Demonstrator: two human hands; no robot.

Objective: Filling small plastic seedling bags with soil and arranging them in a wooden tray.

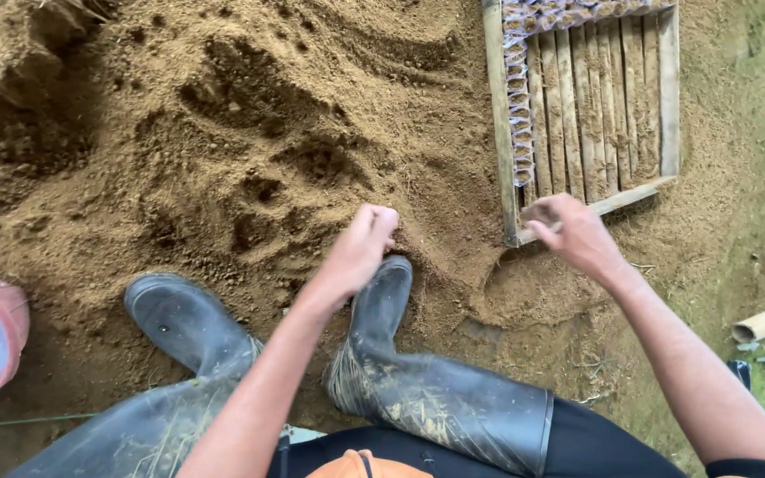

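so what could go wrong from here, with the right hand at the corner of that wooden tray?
1. The right hand holds something small at the corner of the slatted wooden tray; it might slip into the loose brown soil pile.
2. Reaching in could knock the row of small filled seedling bags along the tray's left edge.
3. The left hand hovers over the grey rubber boot; soil may drop onto it.

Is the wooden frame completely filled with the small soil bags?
No: the wooden frame holds small bags only along its left and top edges, and the bare slats show elsewhere.
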